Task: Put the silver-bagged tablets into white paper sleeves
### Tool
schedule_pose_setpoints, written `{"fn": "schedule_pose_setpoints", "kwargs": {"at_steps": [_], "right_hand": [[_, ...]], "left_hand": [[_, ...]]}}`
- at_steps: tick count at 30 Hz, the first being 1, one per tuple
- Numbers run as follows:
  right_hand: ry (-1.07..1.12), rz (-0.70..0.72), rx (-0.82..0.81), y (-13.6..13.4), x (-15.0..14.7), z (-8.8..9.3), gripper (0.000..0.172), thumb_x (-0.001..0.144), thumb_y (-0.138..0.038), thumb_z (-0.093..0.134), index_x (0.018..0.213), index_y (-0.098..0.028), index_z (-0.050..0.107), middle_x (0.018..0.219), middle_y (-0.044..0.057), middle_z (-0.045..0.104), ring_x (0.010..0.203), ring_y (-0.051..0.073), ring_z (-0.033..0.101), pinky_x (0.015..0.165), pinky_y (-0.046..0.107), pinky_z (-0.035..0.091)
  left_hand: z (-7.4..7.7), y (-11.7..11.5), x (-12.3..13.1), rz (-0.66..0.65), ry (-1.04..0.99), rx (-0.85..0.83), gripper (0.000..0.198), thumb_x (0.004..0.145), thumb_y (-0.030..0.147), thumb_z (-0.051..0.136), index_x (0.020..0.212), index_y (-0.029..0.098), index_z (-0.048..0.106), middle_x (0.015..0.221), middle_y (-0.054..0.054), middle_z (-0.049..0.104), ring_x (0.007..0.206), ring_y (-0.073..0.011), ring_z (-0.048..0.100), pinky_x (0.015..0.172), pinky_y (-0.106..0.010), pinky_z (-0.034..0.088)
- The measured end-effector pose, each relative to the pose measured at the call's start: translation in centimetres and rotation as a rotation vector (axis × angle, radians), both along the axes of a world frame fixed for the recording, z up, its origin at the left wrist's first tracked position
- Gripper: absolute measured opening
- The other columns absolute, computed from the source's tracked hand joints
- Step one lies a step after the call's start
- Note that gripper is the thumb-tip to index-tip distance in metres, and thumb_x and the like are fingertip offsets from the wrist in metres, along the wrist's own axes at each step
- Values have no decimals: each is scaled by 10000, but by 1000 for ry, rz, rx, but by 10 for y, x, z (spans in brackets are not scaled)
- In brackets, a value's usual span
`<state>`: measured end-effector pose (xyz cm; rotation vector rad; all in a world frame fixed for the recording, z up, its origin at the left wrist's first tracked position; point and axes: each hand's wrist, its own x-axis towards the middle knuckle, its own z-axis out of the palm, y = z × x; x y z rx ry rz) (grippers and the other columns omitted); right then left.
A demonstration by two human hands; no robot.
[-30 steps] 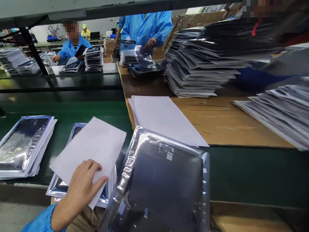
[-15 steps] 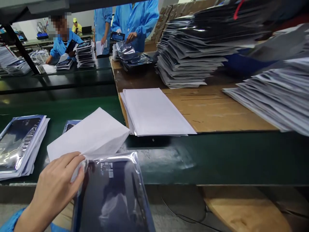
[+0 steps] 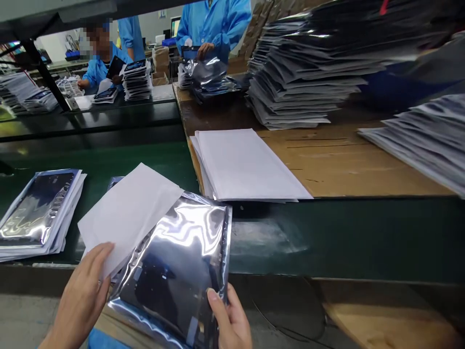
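My left hand (image 3: pixel 82 291) is closed on the lower corner of a white paper sheet or sleeve (image 3: pixel 127 213), which slants over the belt. In my right hand (image 3: pixel 232 317) is a dark flat panel in a shiny clear bag (image 3: pixel 174 271), pinched at its lower right edge with the thumb on top. The bag lies tilted, and its upper left edge meets the white sheet; which overlaps which is hard to make out. Behind the sheet a corner of another bagged panel (image 3: pixel 115 182) peeks out. To the left rests a pile of bagged panels with white sheets (image 3: pixel 39 208).
A small stack of white sheets (image 3: pixel 250 165) lies on the cardboard-covered surface (image 3: pixel 327 169). Tall piles of bagged panels (image 3: pixel 298 82) and white-edged sheets (image 3: pixel 428 135) rise at right. The green belt (image 3: pixel 327 237) runs across. Across it, people in blue coats (image 3: pixel 214 24) handle similar items.
My right hand has come into view holding the bagged panel, which is now higher and tilted. My left hand has moved slightly down with the white sheet. The view has shifted a little left.
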<state>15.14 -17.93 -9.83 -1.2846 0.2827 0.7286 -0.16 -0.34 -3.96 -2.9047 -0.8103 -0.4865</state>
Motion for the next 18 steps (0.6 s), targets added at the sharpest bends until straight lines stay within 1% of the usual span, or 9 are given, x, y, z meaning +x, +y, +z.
{"fn": "schedule_pose_setpoints", "kwargs": {"at_steps": [1,3,4,6,8,11,13,16,18], "right_hand": [[-7,-1,7,1,-1,-1,499,633,-534,729,989,-207,603,811,18,721,747,216,676,652,281,540],[3,1,22,2,-6,-4,496,639,-531,727,995,-214,590,809,8,715,737,201,674,638,263,533],[18,10,23,2,-8,-5,500,642,-534,725,1003,-222,578,782,-4,710,712,194,673,613,254,529],[47,34,12,1,-11,-8,497,653,-544,715,1008,-235,555,695,-32,687,629,180,663,542,240,513],[52,56,4,0,-12,-10,471,667,-543,707,990,-238,551,655,-44,674,573,168,648,499,233,494],[38,103,30,0,-10,-12,433,668,-519,718,958,-237,565,706,-29,697,595,171,652,525,244,498],[35,112,37,1,-8,-12,422,671,-503,720,964,-236,576,717,-23,698,613,178,655,535,251,497],[55,76,-6,4,-8,-9,457,686,-495,707,1040,-237,578,703,-31,678,614,173,644,513,240,482],[72,84,-28,5,-8,-8,505,695,-503,699,1104,-242,562,674,-45,657,592,164,625,496,233,471]], "left_hand": [[-3,-3,-5,75,-83,-15,262,870,223,429,1107,173,527,1054,-105,632,981,-221,590,804,-307,461],[-10,-9,-14,184,-198,-32,97,854,295,511,839,204,541,822,-57,604,800,-202,582,700,-288,447],[-14,-11,-17,213,-222,-46,131,845,302,539,748,217,514,738,-28,574,728,-186,562,659,-278,428],[-20,-17,-21,230,-236,-87,209,839,299,574,667,223,485,649,5,534,639,-157,524,606,-261,392],[-25,-21,-23,215,-265,-124,197,840,285,590,675,219,506,641,10,546,631,-149,519,609,-254,388],[-32,-24,-23,169,-331,-147,82,839,221,599,769,210,557,722,-10,599,710,-158,545,698,-262,414],[-35,-24,-23,184,-335,-148,34,840,192,591,820,205,567,761,-21,611,749,-165,551,724,-270,421],[-38,-24,-23,246,-296,-163,3,846,197,572,844,198,571,756,-20,604,731,-164,546,684,-263,418],[-37,-24,-23,267,-299,-192,20,842,209,573,826,198,572,726,-10,588,691,-154,534,638,-253,411]]}}
